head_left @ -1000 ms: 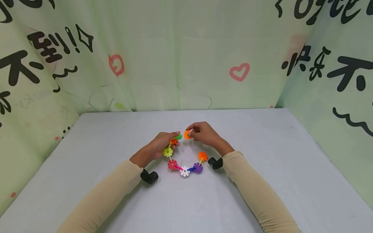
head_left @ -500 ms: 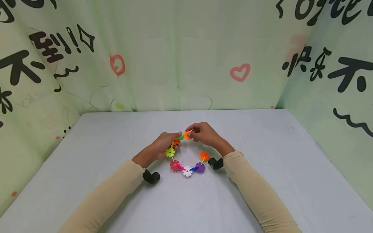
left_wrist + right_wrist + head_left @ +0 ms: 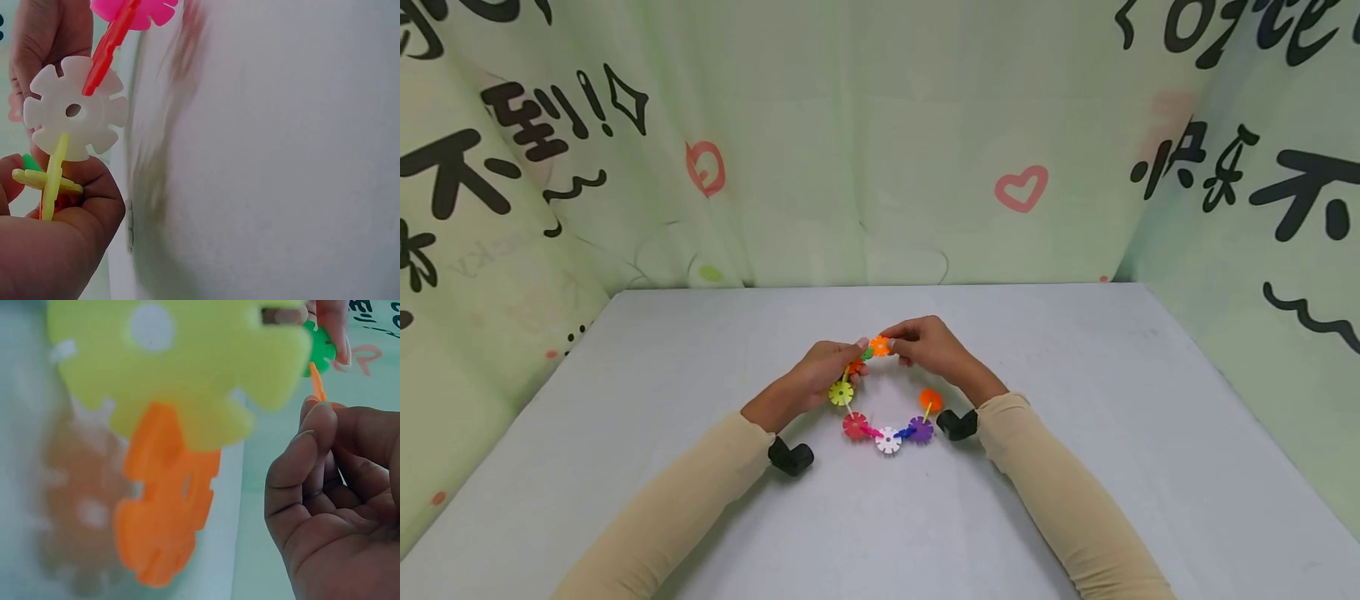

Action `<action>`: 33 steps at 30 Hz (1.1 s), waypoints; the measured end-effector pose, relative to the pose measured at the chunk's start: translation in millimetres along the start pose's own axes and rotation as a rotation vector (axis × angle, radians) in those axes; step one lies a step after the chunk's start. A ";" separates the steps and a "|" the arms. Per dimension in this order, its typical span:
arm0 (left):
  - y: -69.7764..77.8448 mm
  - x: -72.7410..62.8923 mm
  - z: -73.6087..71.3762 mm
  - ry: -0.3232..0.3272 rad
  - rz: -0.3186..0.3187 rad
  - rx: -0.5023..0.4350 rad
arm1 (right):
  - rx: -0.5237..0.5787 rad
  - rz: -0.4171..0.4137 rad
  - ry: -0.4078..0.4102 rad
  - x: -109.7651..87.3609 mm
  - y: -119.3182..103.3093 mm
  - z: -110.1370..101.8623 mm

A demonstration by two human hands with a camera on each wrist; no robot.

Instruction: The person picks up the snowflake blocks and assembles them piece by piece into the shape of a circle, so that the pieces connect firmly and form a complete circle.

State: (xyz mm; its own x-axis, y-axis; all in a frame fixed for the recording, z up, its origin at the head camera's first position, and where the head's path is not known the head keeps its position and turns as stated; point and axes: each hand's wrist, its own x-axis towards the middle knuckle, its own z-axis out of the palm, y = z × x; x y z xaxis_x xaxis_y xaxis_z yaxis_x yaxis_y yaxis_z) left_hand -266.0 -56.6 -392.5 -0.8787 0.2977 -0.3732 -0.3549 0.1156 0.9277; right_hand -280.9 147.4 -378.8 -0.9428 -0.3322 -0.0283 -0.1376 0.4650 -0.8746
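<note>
A chain of coloured, slotted plastic discs hangs in a loose loop between the hands in the head view. My left hand [image 3: 820,371] grips its upper left end, around a green disc [image 3: 320,350] and a red-orange disc [image 3: 855,367]. Between finger and thumb, my right hand [image 3: 928,343] pinches an orange disc [image 3: 881,345], whose edge meets the green one; how deep it sits in a slot cannot be told. Down the loop follow a yellow disc [image 3: 841,393], a red disc [image 3: 855,426], a white disc [image 3: 888,441] and a purple disc [image 3: 921,430]. Another orange disc [image 3: 931,400] forms the loose end.
A white-covered table [image 3: 1000,517] lies below the hands. Green printed curtains [image 3: 925,125] enclose its back and sides. Black wrist mounts [image 3: 790,457] sit below both wrists, the right one close to the chain's loose end.
The gap between the green disc and the right hand's orange disc has closed. The left hand has shifted slightly right with the chain. The orange disc's face now shows more fully.
</note>
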 end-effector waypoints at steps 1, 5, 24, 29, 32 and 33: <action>-0.2 0.2 -0.2 -0.002 0.001 -0.006 | 0.005 0.007 0.006 0.1 -0.3 0.3; -1.3 0.5 -0.6 0.002 0.006 0.000 | 0.006 0.010 0.001 0.8 -2.4 1.7; 6.5 -2.9 1.2 0.093 0.033 0.080 | 0.047 -0.009 0.011 4.5 -6.8 4.0; 6.2 -1.2 -2.0 0.108 0.014 0.085 | 0.028 -0.009 0.004 5.8 -7.9 5.2; 7.2 -0.4 -6.5 0.134 -0.004 0.097 | 0.024 -0.006 -0.014 6.7 -9.4 6.6; 7.7 -0.5 -8.4 0.144 -0.007 0.102 | 0.017 -0.001 -0.019 7.2 -9.8 7.3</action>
State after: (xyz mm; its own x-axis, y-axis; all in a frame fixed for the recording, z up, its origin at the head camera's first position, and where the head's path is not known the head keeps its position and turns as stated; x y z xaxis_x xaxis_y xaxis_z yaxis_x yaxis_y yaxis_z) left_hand -271.0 -63.8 -385.2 -0.9155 0.1582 -0.3700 -0.3338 0.2151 0.9178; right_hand -284.1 134.4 -374.0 -0.9369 -0.3476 -0.0367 -0.1328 0.4510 -0.8826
